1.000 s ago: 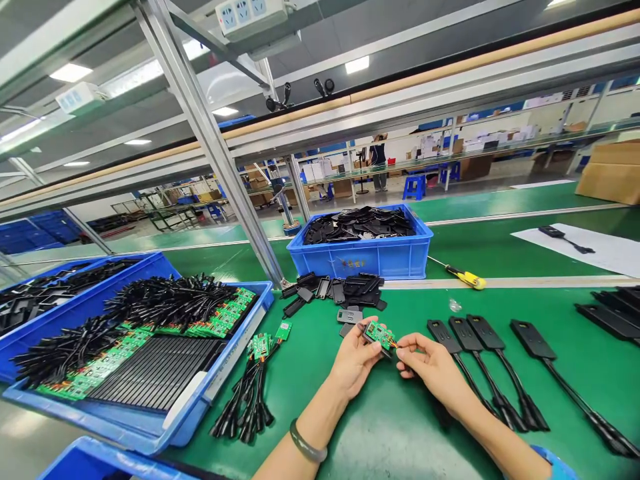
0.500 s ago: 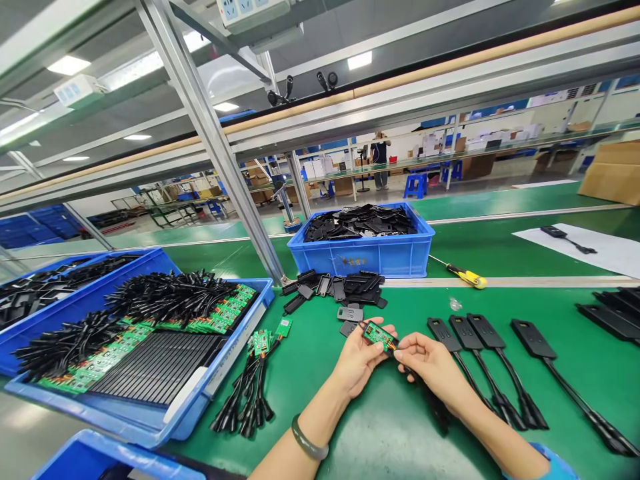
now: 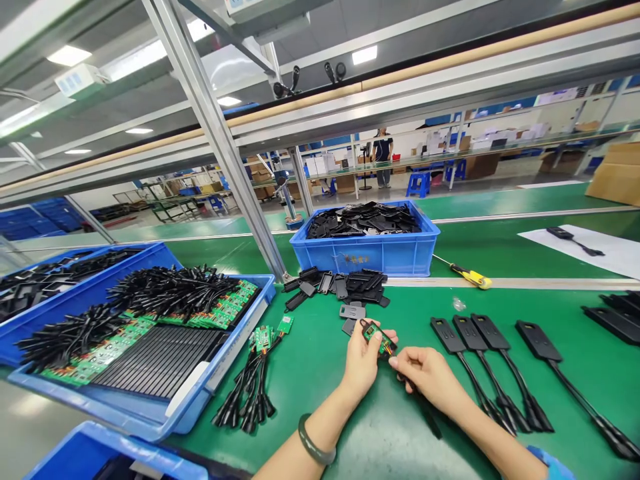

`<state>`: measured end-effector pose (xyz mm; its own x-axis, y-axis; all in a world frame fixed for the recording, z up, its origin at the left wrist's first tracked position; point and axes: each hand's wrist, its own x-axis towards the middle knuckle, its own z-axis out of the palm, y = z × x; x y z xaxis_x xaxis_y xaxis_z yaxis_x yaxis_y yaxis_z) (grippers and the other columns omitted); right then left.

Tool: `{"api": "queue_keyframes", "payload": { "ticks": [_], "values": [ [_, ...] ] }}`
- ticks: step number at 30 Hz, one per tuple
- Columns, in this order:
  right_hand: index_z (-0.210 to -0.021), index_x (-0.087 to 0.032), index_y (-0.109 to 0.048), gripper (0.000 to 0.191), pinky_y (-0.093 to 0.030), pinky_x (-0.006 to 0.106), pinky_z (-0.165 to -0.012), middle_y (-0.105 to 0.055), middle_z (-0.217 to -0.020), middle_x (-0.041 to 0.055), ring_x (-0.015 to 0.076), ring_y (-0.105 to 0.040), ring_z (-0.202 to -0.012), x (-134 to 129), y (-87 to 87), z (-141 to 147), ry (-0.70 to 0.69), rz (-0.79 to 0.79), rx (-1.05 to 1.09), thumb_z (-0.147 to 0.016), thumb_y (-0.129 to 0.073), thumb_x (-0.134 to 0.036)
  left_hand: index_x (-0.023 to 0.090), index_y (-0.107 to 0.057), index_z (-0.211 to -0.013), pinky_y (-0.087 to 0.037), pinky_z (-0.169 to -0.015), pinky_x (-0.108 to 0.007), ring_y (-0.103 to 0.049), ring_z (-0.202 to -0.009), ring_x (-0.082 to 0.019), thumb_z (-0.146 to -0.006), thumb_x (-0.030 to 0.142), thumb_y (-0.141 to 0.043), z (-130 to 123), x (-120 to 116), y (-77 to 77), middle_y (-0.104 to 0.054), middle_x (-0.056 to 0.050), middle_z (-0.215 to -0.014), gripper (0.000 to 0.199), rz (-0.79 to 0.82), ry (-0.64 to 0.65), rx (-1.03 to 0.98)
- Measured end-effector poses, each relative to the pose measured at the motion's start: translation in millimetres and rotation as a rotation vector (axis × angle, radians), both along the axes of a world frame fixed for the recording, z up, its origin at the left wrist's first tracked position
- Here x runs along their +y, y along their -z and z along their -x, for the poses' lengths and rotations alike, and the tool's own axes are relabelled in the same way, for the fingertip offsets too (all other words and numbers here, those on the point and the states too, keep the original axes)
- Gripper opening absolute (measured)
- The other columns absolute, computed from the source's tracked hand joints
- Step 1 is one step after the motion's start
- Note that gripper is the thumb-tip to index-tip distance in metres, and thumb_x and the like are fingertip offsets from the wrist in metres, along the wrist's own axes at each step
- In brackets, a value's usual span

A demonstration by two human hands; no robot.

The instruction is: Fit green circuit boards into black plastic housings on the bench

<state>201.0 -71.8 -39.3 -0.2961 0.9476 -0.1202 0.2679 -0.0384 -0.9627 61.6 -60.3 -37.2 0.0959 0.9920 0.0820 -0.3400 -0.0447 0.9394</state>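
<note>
- The left hand [image 3: 361, 363] is closed around a black case [image 3: 365, 325], in front of the person, above the green worktable [image 3: 320, 340].
- Inside this case sits a green circuit board [image 3: 373, 331]; the left thumb lies on its face.
- The right hand [image 3: 429, 377] is pinched narrow, thumb against forefinger, and holds the black cable [image 3: 429, 415] close to the board's coloured wires [image 3: 388, 347].
- The cable passes under the right hand and points towards the person; I cannot tell whether its end touches the table.
- To the left of the hands lies a small bunch of circuit boards with cables [image 3: 263, 340], beside a blue tray [image 3: 85, 409] which carries many more.
- Beyond the hands there is a loose pile of black case parts [image 3: 363, 287], just before a blue bin [image 3: 360, 259] filled with similar parts.
- To the right, three cased devices [image 3: 493, 331] lie near one another, and a fourth device [image 3: 539, 340] lies apart.
- Behind them rests a screwdriver [image 3: 473, 277] with yellow handle.
</note>
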Motion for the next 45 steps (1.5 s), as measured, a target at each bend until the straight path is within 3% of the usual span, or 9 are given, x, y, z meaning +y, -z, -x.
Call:
{"api": "queue_keyframes", "payload": {
  "ticks": [3,8,18,22,26,29,33,45],
  "values": [
    [-0.057,-0.017,-0.051,0.038,-0.034,0.023,-0.050,-0.048,-0.050,-0.0037,0.0110,-0.047,-0.048,1.4,1.2,-2.4,0.017,-0.176,-0.095,-0.078,-0.053,-0.049,0.017,-0.042,-0.097,-0.050,-0.077,-0.036,-0.066,-0.086,-0.023,-0.080,0.040,-0.059,0.8,1.2,-1.7,-0.067,-0.012,-0.094,0.033,0.031,0.036,-0.035],
    [-0.057,-0.017,-0.057,0.038,-0.031,0.024,-0.056,-0.050,-0.054,-0.0025,0.0130,-0.043,-0.056,4.6,2.5,-5.8,-0.046,-0.212,-0.101,-0.079,-0.050,-0.047,0.017,-0.042,-0.098,-0.050,-0.071,-0.035,-0.066,-0.084,-0.025,-0.078,0.041,-0.062,2.3,0.2,-6.1,-0.068,-0.012,-0.090,0.037,0.077,0.100,-0.101],
    [-0.052,-0.017,-0.050,0.041,-0.026,0.024,-0.051,-0.046,-0.051,-0.0029,0.0115,-0.038,-0.052,6.9,-2.3,-1.8,0.040,-0.256,-0.240,-0.079,-0.050,-0.049,0.018,-0.045,-0.097,-0.048,-0.082,-0.035,-0.064,-0.087,-0.020,-0.083,0.037,-0.055,-3.3,-7.2,-7.8,-0.067,-0.009,-0.094,0.026,-0.087,-0.038,0.063],
    [-0.049,-0.018,-0.047,0.044,-0.026,0.024,-0.048,-0.041,-0.047,-0.0041,0.0107,-0.036,-0.048,4.7,-5.8,-2.4,0.007,-0.312,-0.266,-0.079,-0.052,-0.049,0.018,-0.042,-0.097,-0.050,-0.063,-0.027,-0.063,-0.065,-0.015,-0.080,0.036,-0.056,-2.3,-2.6,-10.3,-0.067,-0.005,-0.078,0.028,0.021,0.002,0.062],
    [-0.065,-0.019,-0.059,0.030,-0.038,0.026,-0.058,-0.056,-0.062,0.0004,0.0148,-0.051,-0.061,2.9,-8.3,-9.7,0.084,-0.607,-0.326,-0.086,-0.050,-0.039,0.017,-0.047,-0.085,-0.036,-0.037,-0.016,-0.053,-0.044,-0.009,-0.075,0.033,-0.054,0.8,1.1,-10.8,-0.060,0.000,-0.064,0.020,0.150,0.121,0.283],
    [-0.088,-0.021,-0.064,0.020,-0.042,0.030,-0.071,-0.061,-0.081,0.0050,0.0179,-0.055,-0.077,5.1,-5.1,-15.5,0.080,-0.865,-0.412,-0.090,-0.046,-0.029,0.016,-0.052,-0.086,-0.032,-0.033,-0.014,-0.052,-0.041,-0.008,-0.074,0.029,-0.051,1.3,-0.2,-9.2,-0.061,-0.001,-0.065,0.018,0.160,0.225,0.433],
    [-0.094,-0.021,-0.066,0.024,-0.040,0.031,-0.068,-0.062,-0.081,0.0062,0.0174,-0.054,-0.075,8.3,-1.4,-17.7,0.060,-1.032,-0.571,-0.092,-0.043,-0.028,0.016,-0.055,-0.087,-0.035,-0.034,-0.014,-0.054,-0.042,-0.009,-0.075,0.026,-0.048,-0.7,-3.9,-5.2,-0.064,-0.002,-0.065,0.017,0.103,0.234,0.555],
    [-0.085,-0.019,-0.066,0.024,-0.037,0.030,-0.065,-0.065,-0.078,0.0054,0.0163,-0.056,-0.072,10.5,2.5,-19.1,0.068,-1.015,-0.553,-0.092,-0.045,-0.027,0.017,-0.056,-0.088,-0.040,-0.038,-0.016,-0.058,-0.045,-0.010,-0.078,0.024,-0.045,-2.2,-6.8,4.7,-0.068,-0.003,-0.070,0.017,0.002,0.182,0.694]
  ]
}}
